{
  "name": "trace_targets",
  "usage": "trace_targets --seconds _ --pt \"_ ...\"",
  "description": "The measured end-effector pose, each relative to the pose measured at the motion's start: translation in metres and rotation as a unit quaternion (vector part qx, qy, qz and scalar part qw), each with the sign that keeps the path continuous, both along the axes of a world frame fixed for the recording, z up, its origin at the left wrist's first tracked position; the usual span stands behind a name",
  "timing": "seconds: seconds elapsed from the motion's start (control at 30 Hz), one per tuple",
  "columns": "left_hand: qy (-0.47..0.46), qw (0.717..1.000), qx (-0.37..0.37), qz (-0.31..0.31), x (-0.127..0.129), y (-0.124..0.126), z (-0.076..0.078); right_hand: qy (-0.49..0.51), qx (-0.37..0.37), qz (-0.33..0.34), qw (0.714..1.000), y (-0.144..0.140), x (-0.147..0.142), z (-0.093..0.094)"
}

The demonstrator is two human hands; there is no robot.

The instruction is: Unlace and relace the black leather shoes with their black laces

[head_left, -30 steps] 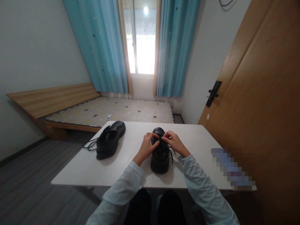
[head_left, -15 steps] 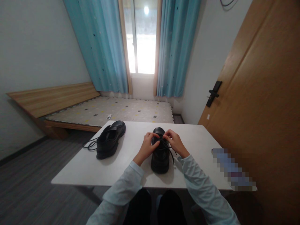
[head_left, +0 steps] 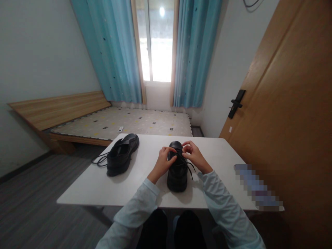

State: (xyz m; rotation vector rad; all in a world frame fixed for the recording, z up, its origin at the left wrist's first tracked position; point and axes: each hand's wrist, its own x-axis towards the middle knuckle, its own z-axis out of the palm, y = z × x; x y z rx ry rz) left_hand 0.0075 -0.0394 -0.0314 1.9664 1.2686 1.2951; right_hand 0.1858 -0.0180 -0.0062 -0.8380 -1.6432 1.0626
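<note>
A black lace-up shoe (head_left: 177,180) stands on the white table (head_left: 149,193) in front of me, its toe pointing away. My left hand (head_left: 163,162) is at the shoe's left side, thumb and fingertips closed on the shoelace (head_left: 191,166) over the lacing. From the right, my right hand (head_left: 194,156) reaches to the same lacing, its thumb and index finger pinching the lace close to the eyelets; the exact grip is too small to make out. Loose lace ends hang over the shoe's right side. A second black shoe (head_left: 119,162) rests at the left, its laces trailing over the table's edge.
A blurred-out flat item (head_left: 256,186) lies along the table's right edge. Beyond the table is a bed with a patterned mattress (head_left: 135,119) and a small white remote (head_left: 120,129). A wooden door (head_left: 285,103) stands close on the right.
My right hand has shifted slightly to the right, away from the middle of the lacing, with its fingers more raised. My left hand and both shoes stay in place.
</note>
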Motion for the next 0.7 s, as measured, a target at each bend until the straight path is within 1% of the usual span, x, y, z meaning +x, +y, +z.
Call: trace_targets --seconds 0.1,0.23,0.4,0.63,0.7 --pt "0.0 1.0 0.0 0.0 -0.0003 -0.0002 -0.0005 0.028 -0.014 -0.005 0.999 0.0023 0.0011 -0.002" --pt "0.003 1.0 -0.003 0.001 -0.0004 -0.0006 -0.0002 0.046 -0.018 -0.029 0.998 0.0035 0.0008 -0.0025" --pt "0.003 1.0 -0.006 -0.001 -0.0004 -0.0008 0.0004 0.069 -0.024 -0.005 0.997 -0.0006 -0.0011 0.0032" --pt "0.002 1.0 -0.01 0.001 0.0003 -0.0013 0.0016 0.03 0.006 -0.006 1.0 -0.0016 0.0009 0.0035" --pt "0.001 1.0 -0.009 0.0 0.0003 -0.0012 0.0016 0.017 0.003 0.003 1.0 -0.0021 0.0016 0.0034"
